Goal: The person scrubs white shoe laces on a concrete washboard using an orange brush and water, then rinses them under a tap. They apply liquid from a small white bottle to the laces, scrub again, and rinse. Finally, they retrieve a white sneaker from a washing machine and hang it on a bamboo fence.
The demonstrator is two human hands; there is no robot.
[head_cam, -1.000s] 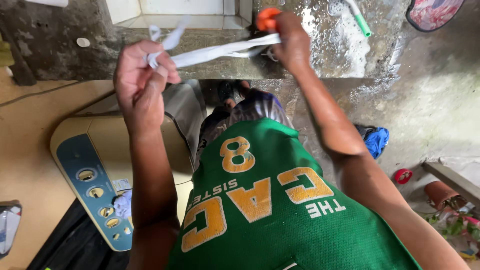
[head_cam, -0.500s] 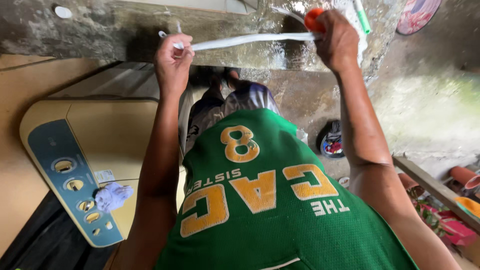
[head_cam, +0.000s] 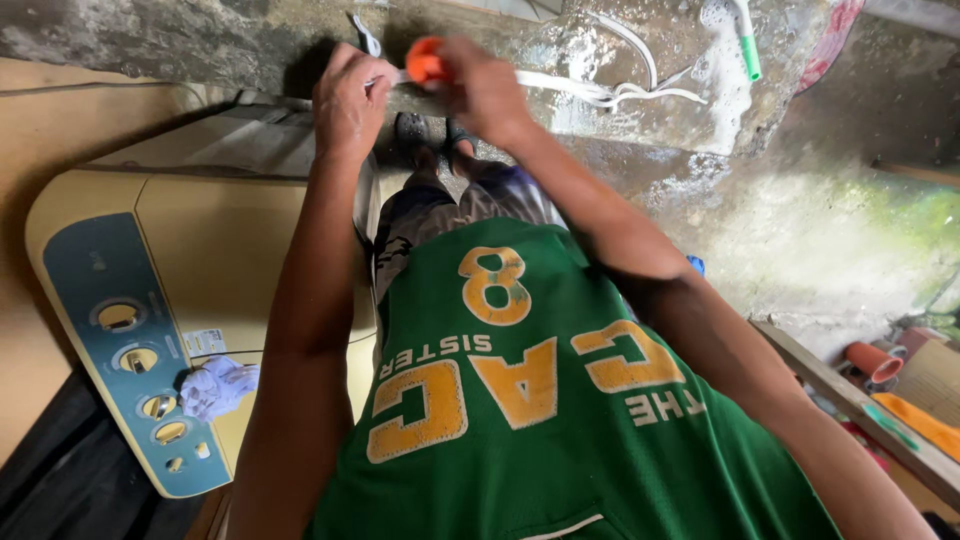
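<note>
Soft daylight fills the picture. The wet concrete floor (head_cam: pixel 800 220) shines brightest, to the right of the green shirt (head_cam: pixel 540 400). Left of the shirt, the washing machine (head_cam: pixel 200 260) looks dimmer, with dark shadow below it. The edges bend and look a bit blurry.

A single view comes from a camera on the person's head, tilted steeply down along the chest, so the green jersey (head_cam: pixel 560 400) fills the lower middle, very near the lens. Both forearms run away from the camera up the frame, meeting at the left hand (head_cam: pixel 350 100) and right hand (head_cam: pixel 485 95) near the top edge. The washing machine (head_cam: pixel 180 300) lies at the left, the wet concrete floor (head_cam: pixel 800 230) at the right, farther below.
</note>
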